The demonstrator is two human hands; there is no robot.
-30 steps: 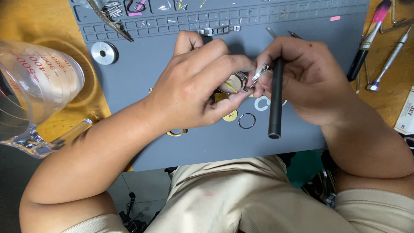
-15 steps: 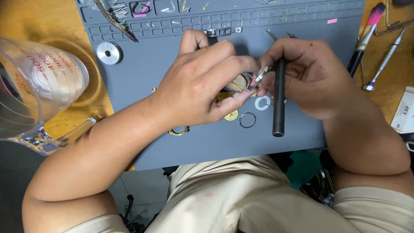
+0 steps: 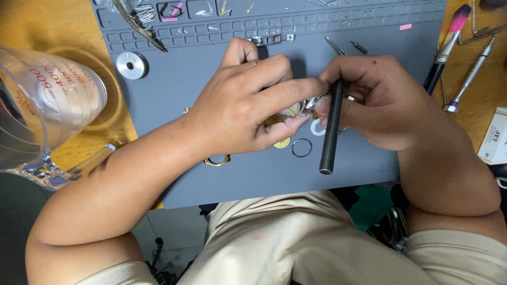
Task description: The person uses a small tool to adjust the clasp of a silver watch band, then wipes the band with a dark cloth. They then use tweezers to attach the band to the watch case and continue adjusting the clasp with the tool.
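My left hand (image 3: 248,103) pinches a small round watch case (image 3: 296,109), gold and silver, between thumb and fingers above a grey work mat (image 3: 174,84). My right hand (image 3: 380,100) grips a slim black tool (image 3: 331,132) whose tip meets the case; the shaft points down toward me. On the mat below the hands lie a gold dial disc (image 3: 282,143), a thin metal ring (image 3: 301,148), a white ring (image 3: 317,128) and a gold bezel ring (image 3: 217,160). Most of the case is hidden by my fingers.
A clear measuring jug (image 3: 42,111) stands on the yellow table at left. A silver disc (image 3: 131,65) sits on the mat's upper left, with small parts in the tray slots along its top. A pink-tipped brush (image 3: 446,45) and metal tools (image 3: 470,74) lie at right, beside a white box (image 3: 494,137).
Both hands stay together on the watch case and have drifted slightly downward and left; the black tool remains in the right hand at about the same angle.
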